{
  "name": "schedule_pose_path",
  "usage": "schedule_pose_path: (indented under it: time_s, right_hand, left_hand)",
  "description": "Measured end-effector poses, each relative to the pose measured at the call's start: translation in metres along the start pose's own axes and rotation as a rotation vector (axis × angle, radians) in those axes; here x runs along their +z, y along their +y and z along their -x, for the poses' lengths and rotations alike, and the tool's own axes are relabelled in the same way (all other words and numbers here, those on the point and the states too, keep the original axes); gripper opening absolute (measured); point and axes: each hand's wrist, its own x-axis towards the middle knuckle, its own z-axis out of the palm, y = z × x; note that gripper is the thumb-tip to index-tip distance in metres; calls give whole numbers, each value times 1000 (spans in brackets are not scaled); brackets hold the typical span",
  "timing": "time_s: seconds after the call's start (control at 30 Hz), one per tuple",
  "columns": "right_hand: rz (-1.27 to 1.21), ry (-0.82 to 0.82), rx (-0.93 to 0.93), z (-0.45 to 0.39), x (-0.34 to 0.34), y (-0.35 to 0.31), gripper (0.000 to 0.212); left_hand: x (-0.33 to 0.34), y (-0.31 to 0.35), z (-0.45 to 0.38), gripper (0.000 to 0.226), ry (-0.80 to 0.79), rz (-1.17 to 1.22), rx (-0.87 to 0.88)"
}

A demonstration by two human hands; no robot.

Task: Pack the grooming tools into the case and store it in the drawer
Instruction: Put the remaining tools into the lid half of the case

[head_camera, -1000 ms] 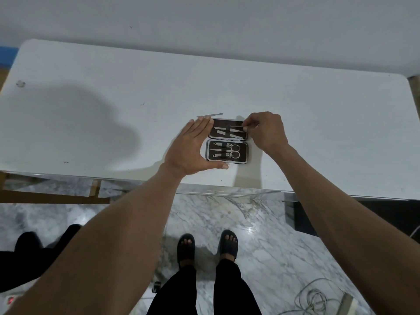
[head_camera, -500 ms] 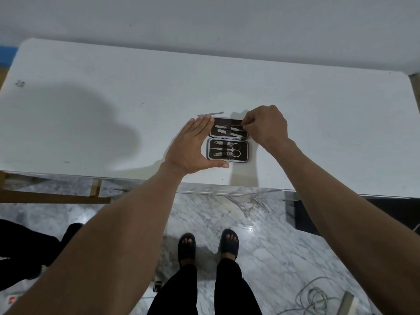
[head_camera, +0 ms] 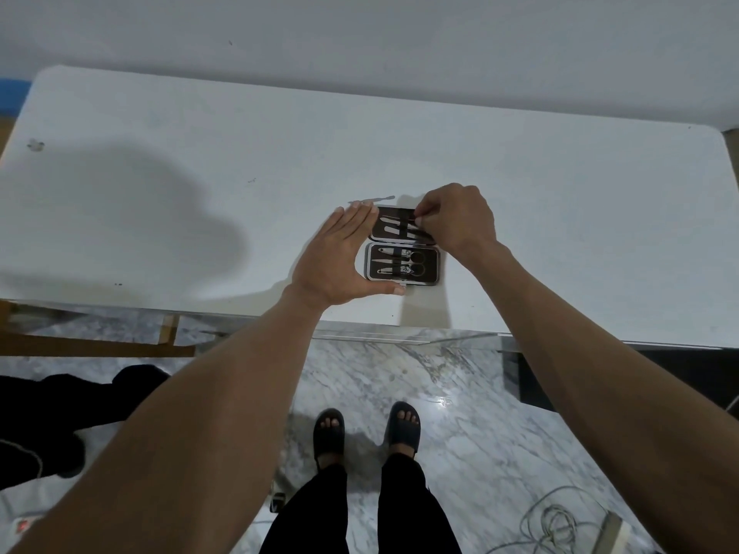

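Case: the open case [head_camera: 402,249] lay flat on the white counter [head_camera: 560,217] near its front edge, both halves face up, as it had half a second and a second before; it had not shifted.
Near half: scissors [head_camera: 412,262] and slim picks sat under their straps, already packed.
Far half: two flat blades [head_camera: 390,229] were seated at its left; its right end was hidden under the right hand.
Right hand: the right hand [head_camera: 456,221] had crept up and leftward over the far half's right end since the earlier frames; its fingertips were pinched together on something thin and dark there, most likely a tool or its strap, though what exactly could not be told.
Left hand: the left hand [head_camera: 340,257] was spread flat and released, gripping nothing; the fingers lay along the case's left edge and the thumb ran under its front edge, bracing it exactly as before.
Loose tool: one thin metal tool [head_camera: 372,200] lay on the counter just behind the case, beside the left fingertips, in the same spot as earlier.
Meaning: the small shift of the right hand suggested one tool was being worked into its slot in the far half, not yet clearly seated.
Remaining: by this layout, the loose tool was unpacked, the case was unclosed, and no drawer was in view.
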Motion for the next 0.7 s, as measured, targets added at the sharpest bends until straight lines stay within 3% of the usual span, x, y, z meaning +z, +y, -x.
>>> schedule_pose_path:
  time_s: [0.37, 0.7]
  right_hand:
    - [-136, 1, -82, -30, 9, -16, 16]
    - [-40, -1, -203, -41, 20, -18, 10]
  left_hand:
    - [-2, 0, -1, 135, -7, 15, -9]
    - [0, -1, -1, 132, 17, 22, 0]
